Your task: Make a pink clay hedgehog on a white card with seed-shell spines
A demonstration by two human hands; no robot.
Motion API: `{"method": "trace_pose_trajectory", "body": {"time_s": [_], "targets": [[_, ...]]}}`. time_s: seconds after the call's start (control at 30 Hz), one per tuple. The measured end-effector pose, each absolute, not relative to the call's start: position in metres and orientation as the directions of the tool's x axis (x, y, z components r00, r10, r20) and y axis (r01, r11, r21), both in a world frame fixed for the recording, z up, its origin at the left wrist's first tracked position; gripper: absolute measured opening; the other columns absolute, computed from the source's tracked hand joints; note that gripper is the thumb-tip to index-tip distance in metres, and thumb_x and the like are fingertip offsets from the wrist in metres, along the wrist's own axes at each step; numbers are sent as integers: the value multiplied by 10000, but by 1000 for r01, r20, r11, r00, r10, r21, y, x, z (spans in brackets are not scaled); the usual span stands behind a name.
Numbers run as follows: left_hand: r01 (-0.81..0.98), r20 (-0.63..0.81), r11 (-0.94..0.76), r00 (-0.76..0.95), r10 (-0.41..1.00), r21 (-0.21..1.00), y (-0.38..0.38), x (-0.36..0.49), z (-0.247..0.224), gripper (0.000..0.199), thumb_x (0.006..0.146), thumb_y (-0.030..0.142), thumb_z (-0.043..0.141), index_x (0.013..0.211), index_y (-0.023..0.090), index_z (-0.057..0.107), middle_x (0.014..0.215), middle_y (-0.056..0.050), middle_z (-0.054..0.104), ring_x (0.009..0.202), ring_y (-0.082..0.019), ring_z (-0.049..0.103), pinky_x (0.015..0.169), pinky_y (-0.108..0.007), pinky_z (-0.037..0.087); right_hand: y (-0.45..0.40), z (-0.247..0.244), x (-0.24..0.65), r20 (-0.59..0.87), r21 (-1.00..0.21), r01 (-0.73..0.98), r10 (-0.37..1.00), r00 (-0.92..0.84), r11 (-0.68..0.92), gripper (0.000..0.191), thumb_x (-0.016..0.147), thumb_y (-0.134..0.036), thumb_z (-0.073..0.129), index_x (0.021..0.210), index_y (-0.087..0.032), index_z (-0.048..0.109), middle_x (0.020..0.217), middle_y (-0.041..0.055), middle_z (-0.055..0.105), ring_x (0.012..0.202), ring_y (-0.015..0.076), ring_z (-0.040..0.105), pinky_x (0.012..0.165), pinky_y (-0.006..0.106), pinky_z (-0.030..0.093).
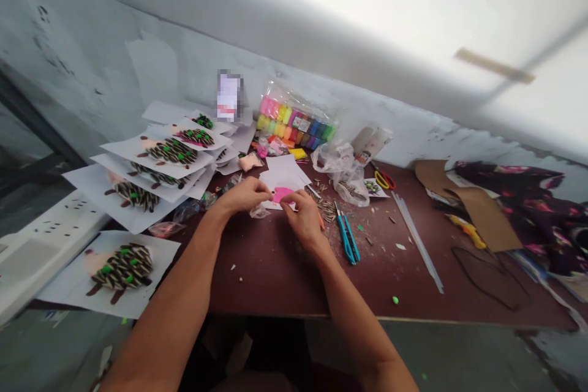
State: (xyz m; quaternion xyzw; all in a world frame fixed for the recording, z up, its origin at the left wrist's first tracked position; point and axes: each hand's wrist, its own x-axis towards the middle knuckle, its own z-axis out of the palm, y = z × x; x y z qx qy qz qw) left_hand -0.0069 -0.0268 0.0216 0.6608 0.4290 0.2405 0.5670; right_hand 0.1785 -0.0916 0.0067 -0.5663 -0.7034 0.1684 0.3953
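A pink clay shape lies on white paper at the middle of the table. My left hand is at its left edge, thumb and fingers pressed together; anything between the fingertips is too small to make out. At the shape's right side my right hand is also closed in a pinch, its fingertips close to the clay, and what it grips is hidden. Striped seeds lie scattered just right of my right hand. Teal scissors rest beyond them.
Papers bearing seed-covered hedgehogs are stacked at left, near a white power strip. Coloured clay packs lean on the back wall beside a phone. Rightward are clear sticks, a yellow glue gun and brown cardboard.
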Motion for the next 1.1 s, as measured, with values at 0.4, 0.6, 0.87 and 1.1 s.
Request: {"method": "trace_pose_trajectory", "body": {"time_s": [0.4,0.6,0.87,1.1], "targets": [[776,-202,-242,426,882,582,-20,-7,11,260,657,157,627,804,220,832,817,-61,790,766,-200,684,649,-234,444,-80,-7,172,348,-400,862,922,-170,310,151,942,-163,611,899,-198,752,928,54,626,880,185,567,821,292,430],[807,-229,-257,429,874,532,-23,-5,17,282,713,176,609,875,226,833,909,-73,800,848,-207,707,700,-244,465,-80,-8,171,323,-310,904,927,-191,295,164,964,-183,592,931,-194,753,941,60,632,906,189,564,829,290,420],[818,-238,-237,408,881,525,-25,-5,18,257,720,186,618,857,232,830,884,-71,799,860,-215,708,700,-253,464,-78,-9,169,297,-216,932,929,-221,291,205,983,-209,565,940,-195,765,979,71,658,926,195,558,833,292,413],[831,-244,-234,397,885,505,-28,-5,23,269,756,190,607,897,233,832,925,-79,802,898,-228,714,690,-264,459,-92,2,170,259,-178,944,939,-227,278,318,947,-126,543,1138,-230,774,1056,90,665,954,215,571,859,318,417]]}}
